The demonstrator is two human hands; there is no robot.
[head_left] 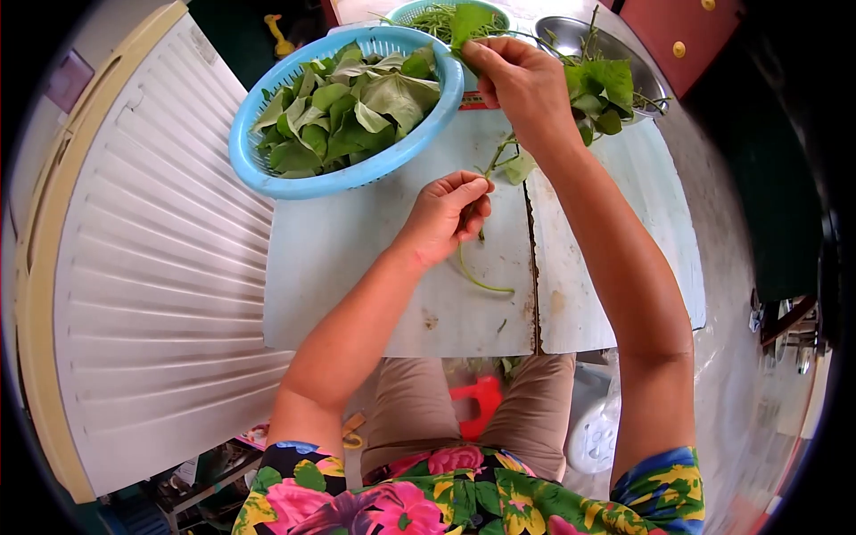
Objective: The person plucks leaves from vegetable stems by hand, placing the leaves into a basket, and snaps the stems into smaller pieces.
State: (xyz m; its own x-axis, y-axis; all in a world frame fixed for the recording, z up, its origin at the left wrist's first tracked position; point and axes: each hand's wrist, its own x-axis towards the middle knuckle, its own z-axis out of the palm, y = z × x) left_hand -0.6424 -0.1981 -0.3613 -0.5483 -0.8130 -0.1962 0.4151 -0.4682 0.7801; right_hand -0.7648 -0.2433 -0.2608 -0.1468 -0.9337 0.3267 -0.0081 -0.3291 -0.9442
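My left hand (448, 214) is closed round a green stem (489, 287), whose thin lower end curls down over the table and whose top rises above my fingers. Higher up, my right hand (517, 82) pinches a green leaf (471, 25) between thumb and finger, beside the blue basket. That oval blue basket (343, 185) holds many loose green leaves (357, 111). Behind my right wrist, leafy stems (606, 89) lie over a metal bowl (655, 85). A small leaf (518, 167) hangs near the stem above my left hand.
A light-green basket (401, 12) of thin green stems (441, 21) stands at the back. The pale table (357, 285) has a dark seam down its middle. A ribbed white panel (169, 267) borders its left side. Below are my knees and a red object (486, 401).
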